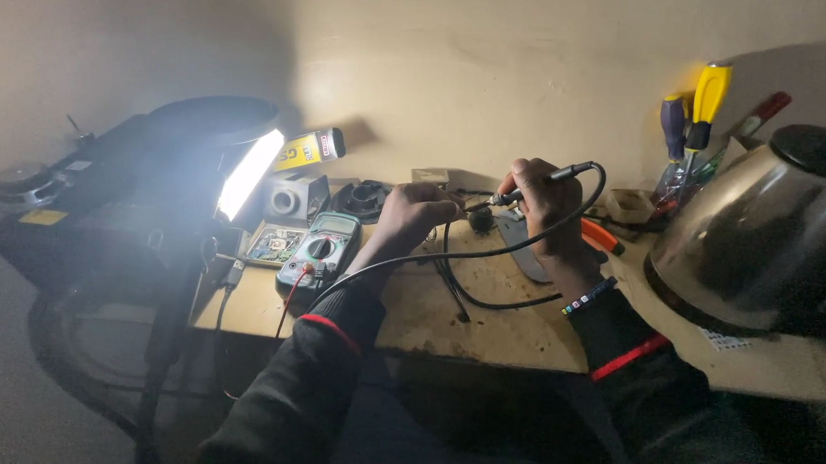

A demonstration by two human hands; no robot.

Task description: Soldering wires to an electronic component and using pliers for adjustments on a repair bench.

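The right hand (545,199) grips a soldering iron (538,187) near the tabletop's (511,331) back edge, its fingers wrapped around the handle. The left hand (416,213), just beside the tip, is curled shut (on what, I cannot tell). A multimeter (321,249) lies left of it.

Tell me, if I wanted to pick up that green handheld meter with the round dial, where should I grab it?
Probably by its long side edges, coming down from above. The green handheld meter lies flat, face up, on the wooden workbench, so its sides are free. Approach from the near left: the red lead trails off its near end, and the left hand works just to its right.
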